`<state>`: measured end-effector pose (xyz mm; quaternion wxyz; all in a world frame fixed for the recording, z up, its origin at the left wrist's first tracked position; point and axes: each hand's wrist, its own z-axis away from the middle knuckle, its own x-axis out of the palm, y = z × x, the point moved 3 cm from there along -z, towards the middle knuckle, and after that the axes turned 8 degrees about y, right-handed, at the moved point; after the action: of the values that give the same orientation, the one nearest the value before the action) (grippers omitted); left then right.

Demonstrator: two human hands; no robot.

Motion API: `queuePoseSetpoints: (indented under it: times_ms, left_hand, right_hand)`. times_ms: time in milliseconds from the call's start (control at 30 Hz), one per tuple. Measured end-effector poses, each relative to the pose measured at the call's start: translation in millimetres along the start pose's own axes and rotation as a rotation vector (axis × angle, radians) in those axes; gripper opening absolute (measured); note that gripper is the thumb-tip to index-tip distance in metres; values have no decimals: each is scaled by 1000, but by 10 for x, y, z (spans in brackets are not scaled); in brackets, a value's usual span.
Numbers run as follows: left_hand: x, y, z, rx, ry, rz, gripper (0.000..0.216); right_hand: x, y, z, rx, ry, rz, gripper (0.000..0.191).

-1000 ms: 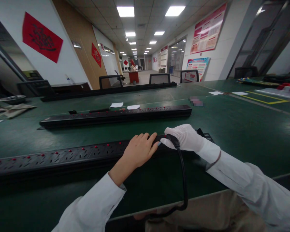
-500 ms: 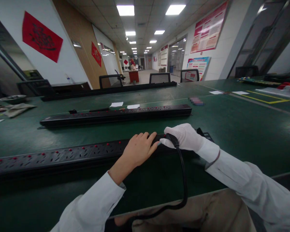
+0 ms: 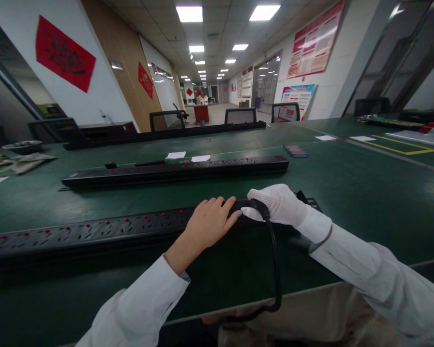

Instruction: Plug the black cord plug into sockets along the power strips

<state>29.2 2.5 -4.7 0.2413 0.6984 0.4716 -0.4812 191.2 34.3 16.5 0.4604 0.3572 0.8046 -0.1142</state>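
Note:
A long black power strip (image 3: 104, 230) with red buttons and rows of sockets lies across the near part of the green table, running off the left edge of the view. My bare left hand (image 3: 210, 220) grips the strip near its right end, fingers over the far edge and thumb toward the near side. In a white dotted glove, my right hand (image 3: 278, 205) is closed around a black power plug (image 3: 263, 210) against the strip's top. From the plug, a thick black cable (image 3: 277, 270) loops down past the table's front edge. The plug's pins are hidden.
A second black power strip (image 3: 181, 174) lies farther back, and a long black bar (image 3: 166, 135) behind it. Small white papers (image 3: 200, 158) lie between. A bowl (image 3: 23, 146) and cloth (image 3: 32, 164) sit at left. Several chairs (image 3: 240, 116) stand beyond the table.
Both hands keep their places on the strip and plug. The whole view has shifted slightly, and the cable's lower part near the lap hangs a little differently.

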Motion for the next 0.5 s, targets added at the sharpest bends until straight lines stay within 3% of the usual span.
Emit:
queuePoseSetpoints:
  times_ms: [500]
  left_hand:
    - [6, -16, 8, -5, 1, 16, 45]
  right_hand:
    - [9, 1, 9, 20, 23, 16, 39]
